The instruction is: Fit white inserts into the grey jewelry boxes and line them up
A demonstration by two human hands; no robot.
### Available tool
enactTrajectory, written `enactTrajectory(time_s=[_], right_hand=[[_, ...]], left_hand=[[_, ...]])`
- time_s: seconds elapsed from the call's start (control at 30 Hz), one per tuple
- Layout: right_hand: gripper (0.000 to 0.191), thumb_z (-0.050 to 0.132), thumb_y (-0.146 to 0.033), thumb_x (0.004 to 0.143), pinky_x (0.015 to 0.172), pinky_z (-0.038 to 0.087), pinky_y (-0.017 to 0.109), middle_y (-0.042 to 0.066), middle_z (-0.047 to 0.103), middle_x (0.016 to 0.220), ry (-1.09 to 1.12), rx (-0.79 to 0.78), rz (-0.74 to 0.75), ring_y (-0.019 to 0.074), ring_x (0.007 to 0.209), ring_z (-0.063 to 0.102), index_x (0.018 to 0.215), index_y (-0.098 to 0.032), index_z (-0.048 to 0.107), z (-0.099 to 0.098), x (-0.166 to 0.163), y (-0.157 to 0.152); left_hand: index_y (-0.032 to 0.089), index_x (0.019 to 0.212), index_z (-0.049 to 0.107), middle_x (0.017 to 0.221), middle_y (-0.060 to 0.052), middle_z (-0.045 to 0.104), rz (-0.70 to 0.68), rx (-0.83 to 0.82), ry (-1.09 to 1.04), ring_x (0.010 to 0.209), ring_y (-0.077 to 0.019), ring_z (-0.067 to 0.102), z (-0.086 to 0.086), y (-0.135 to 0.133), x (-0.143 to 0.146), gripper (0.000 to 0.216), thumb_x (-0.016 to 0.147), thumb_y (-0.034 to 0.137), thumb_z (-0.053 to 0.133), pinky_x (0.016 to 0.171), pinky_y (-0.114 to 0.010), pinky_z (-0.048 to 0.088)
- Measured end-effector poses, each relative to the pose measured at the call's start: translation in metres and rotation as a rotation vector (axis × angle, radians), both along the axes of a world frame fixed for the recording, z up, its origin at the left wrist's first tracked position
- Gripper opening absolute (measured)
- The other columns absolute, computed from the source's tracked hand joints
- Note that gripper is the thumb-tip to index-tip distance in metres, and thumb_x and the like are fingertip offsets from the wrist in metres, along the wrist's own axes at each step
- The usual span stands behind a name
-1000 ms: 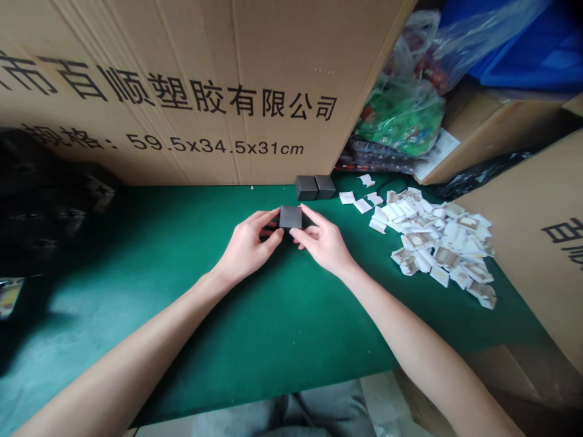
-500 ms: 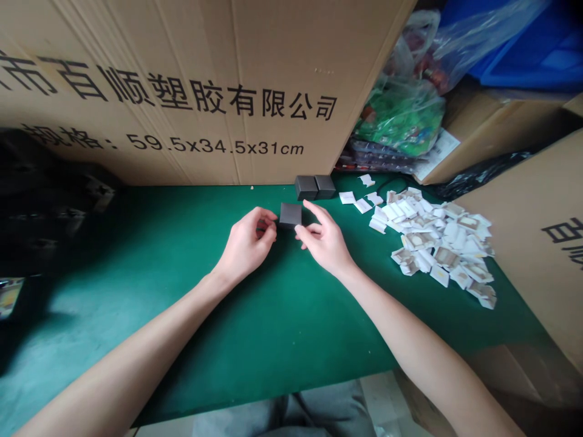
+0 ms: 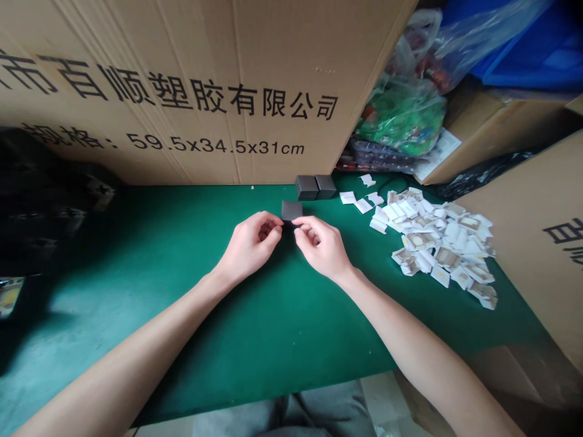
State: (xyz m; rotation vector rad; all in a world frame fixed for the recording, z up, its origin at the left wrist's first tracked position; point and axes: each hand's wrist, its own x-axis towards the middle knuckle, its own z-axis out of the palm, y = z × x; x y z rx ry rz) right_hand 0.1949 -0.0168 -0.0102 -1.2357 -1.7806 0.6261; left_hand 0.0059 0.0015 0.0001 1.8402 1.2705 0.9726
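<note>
While right hand (image 3: 322, 246) touches box (image 3: 292, 210), carton (image 3: 204, 36), printed “百顺塑胶”

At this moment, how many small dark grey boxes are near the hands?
3. One box is at the fingertips of the left hand and right hand; two more boxes stand side by side near the large carton. More may be hidden.
</note>
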Motion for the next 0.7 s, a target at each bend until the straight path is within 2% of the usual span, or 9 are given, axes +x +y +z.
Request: enactTrajectory(time_s=[0.17, 0.3, 0.43, 0.53, 0.7], right_hand=[[0.027, 0.055, -0.032, 0.096, 0.06, 0.05, 0.026, 0.004, 0.07, 0.09, -0.007, -0.008, -0.022, 0.01, 0.058, 0.055, 0.116, -0.019, 0.067, -0.0029, 0.0017, 0.0036], [0.031, 0.053, -0.028, 0.095, 0.063, 0.053, 0.029, 0.007, 0.069, 0.1, -0.037, 0.036, -0.035, 0.0129, 0.067, 0.06, 0.121, -0.019, 0.067, -0.0044, 0.0018, 0.0057], [0.04, 0.054, -0.026, 0.095, 0.084, 0.058, 0.036, 0.01, 0.067, 0.12, -0.141, 0.075, -0.027, 0.0197, 0.094, 0.067, 0.134, -0.022, 0.062, -0.0058, 0.0009, 0.0064], [0.044, 0.052, -0.025, 0.097, 0.104, 0.053, 0.043, 0.011, 0.064, 0.13, -0.267, 0.157, -0.011, 0.0248, 0.117, 0.062, 0.14, -0.023, 0.059, -0.006, -0.0005, 0.0052], [0.044, 0.048, -0.025, 0.102, 0.113, 0.047, 0.047, 0.012, 0.058, 0.144, -0.471, 0.228, 0.057, 0.0277, 0.132, 0.054, 0.144, -0.02, 0.056, -0.0033, -0.0026, 0.0038]], left_hand=[[0.018, 0.108, 0.071, 0.106, -0.008, 0.074, -0.004, 0.005, -0.001, 0.08, -0.0185, 0.07, -0.0024, 0.0011, 0.0005, 0.026, 0.092, 0.034, 0.057, 0.068, -0.03, 0.059], [0.019, 0.117, 0.071, 0.123, -0.01, 0.071, -0.02, 0.019, 0.001, 0.087, -0.0198, 0.072, -0.0015, 0.0007, 0.0001, 0.032, 0.093, 0.034, 0.056, 0.074, -0.032, 0.062], [0.018, 0.129, 0.067, 0.127, -0.011, 0.071, -0.043, -0.015, 0.001, 0.093, -0.0225, 0.074, -0.001, 0.0004, -0.0006, 0.042, 0.092, 0.035, 0.056, 0.081, -0.037, 0.063], [0.016, 0.136, 0.064, 0.122, -0.013, 0.074, -0.048, -0.039, -0.011, 0.096, -0.0247, 0.074, -0.0032, 0.0015, -0.0013, 0.049, 0.092, 0.036, 0.057, 0.086, -0.04, 0.063], [0.015, 0.136, 0.065, 0.135, -0.014, 0.068, -0.036, -0.021, -0.053, 0.105, -0.0256, 0.073, -0.0085, 0.0055, -0.002, 0.048, 0.093, 0.034, 0.056, 0.089, -0.04, 0.063]])
